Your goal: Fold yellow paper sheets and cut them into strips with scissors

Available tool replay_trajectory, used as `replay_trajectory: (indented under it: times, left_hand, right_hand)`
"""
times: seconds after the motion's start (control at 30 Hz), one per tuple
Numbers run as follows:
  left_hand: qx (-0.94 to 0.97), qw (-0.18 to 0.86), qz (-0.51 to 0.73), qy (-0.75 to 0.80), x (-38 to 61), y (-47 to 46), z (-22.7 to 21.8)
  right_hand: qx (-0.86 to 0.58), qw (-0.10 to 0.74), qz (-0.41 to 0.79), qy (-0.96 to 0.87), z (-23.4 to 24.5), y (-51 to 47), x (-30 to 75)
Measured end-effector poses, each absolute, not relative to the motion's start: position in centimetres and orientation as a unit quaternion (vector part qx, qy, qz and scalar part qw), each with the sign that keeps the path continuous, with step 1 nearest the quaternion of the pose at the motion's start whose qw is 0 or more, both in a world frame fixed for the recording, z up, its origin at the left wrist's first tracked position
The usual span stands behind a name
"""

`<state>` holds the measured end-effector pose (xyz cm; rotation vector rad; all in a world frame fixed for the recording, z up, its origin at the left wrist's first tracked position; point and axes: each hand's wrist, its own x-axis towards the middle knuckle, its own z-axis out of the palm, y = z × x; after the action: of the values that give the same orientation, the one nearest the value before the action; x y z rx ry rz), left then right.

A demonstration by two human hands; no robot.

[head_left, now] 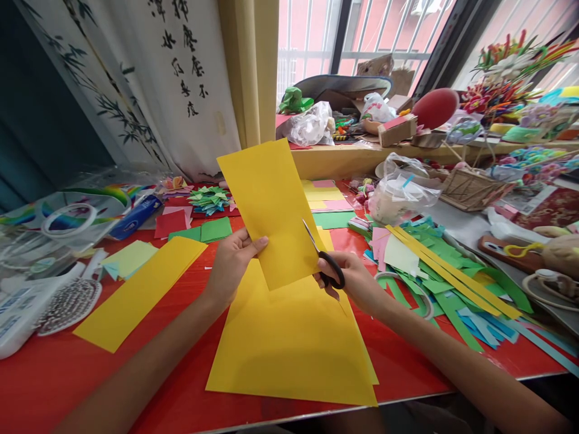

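My left hand (237,259) pinches a yellow paper rectangle (274,211) by its lower left edge, thumb in front. The sheet is held up, tilted, above the table. In my right hand (350,277) are black-handled scissors (332,269), their tips pointing up and left at the right edge of the held paper. Whether the blades have paper between them I cannot tell. Beneath both hands lie larger yellow sheets (289,343), slightly fanned. To the left of my left hand rests a long yellow strip of paper (140,295).
Green, blue and yellow paper scraps (452,271) are heaped at the right. At the left lie a hairbrush (75,304), a blue tube (136,216) and folded paper pieces. A cluttered windowsill (316,157) runs behind the red table (181,386), whose front edge is near me.
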<state>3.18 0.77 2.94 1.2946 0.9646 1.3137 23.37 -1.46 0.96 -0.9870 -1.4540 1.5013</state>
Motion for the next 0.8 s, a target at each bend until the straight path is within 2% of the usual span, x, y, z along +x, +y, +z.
replay_trajectory:
  times: [0.8]
  left_hand:
    - [0.547, 0.519, 0.527, 0.392, 3.45, 0.55, 2.56]
  right_hand:
    - [-0.382, 0.435, 0.595, -0.558, 0.43, -1.36, 23.42]
